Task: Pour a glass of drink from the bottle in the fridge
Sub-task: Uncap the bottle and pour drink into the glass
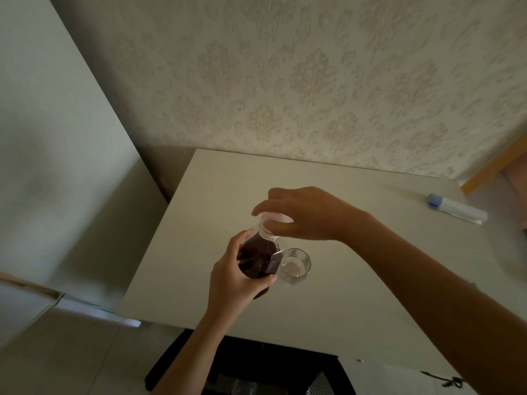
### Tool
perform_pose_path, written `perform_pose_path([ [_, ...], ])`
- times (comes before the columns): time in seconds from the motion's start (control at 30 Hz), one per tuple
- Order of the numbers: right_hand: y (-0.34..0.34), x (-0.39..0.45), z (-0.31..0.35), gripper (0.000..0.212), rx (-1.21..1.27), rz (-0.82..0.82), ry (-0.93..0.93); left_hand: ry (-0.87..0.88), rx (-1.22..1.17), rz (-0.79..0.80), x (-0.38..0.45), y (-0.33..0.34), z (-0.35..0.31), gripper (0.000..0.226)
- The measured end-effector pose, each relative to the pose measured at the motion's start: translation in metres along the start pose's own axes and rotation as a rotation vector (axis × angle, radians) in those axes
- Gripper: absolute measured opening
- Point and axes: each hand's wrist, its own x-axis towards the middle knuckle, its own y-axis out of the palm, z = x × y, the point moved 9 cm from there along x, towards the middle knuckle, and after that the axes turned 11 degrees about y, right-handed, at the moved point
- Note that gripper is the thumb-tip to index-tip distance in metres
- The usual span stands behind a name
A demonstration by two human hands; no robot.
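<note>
patterned cream wallpaper (313,81) backs a pale table (342,295) pushed against it, w/ a white fridge (57,138) standing to the left, door blurred. dim light overall.

step in hand looks like uncapping: bottle (258,262) is out of the fridge & held just above or on the table, can't tell which, near the front-middle. left hand (236,276) is wrapped round the bottle body, fingers clamped on it from the left side. right hand (299,213) comes in from the right & sits over the top, fingertips closed down on the pale cap (275,218). cap appears on the neck, not lifted, though the fingers hide most of it, so can't say how far it's loosened.

containers: bottle is clear plastic, filled w/ dark reddish-brown drink up to about the shoulder, so prob nearly full. glass (296,263) is small, clear, upright, just beside the bottle on its right, touching or almost. glass looks empty, only a pale glint at its base.

next move, as i judge it: twist cap off w/ the right hand while the left keeps the body from turning, put cap aside, then tip the neck over the glass rim. bottle being so full, a slow tilt is needed or it'll glug & splash over such a small glass.

off to the far right lies a white tube w/ blue cap (456,208), well apart, not involved.
</note>
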Motion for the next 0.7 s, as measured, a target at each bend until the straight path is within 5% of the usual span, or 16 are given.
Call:
perform_pose_path([
  [0.2,0.007,-0.004,-0.010,0.066,-0.106,-0.075,0.116,0.025,0.021,0.029,0.002,0.005,0.001,0.087],
  [0.5,0.014,-0.019,-0.015,0.044,0.017,-0.103,0.088,0.028,0.009,0.064,0.001,0.010,0.007,0.087],
  [0.7,0.033,-0.058,-0.073,0.031,0.431,-0.421,0.406,-0.002,0.002,0.064,-0.002,0.011,0.016,0.087],
])
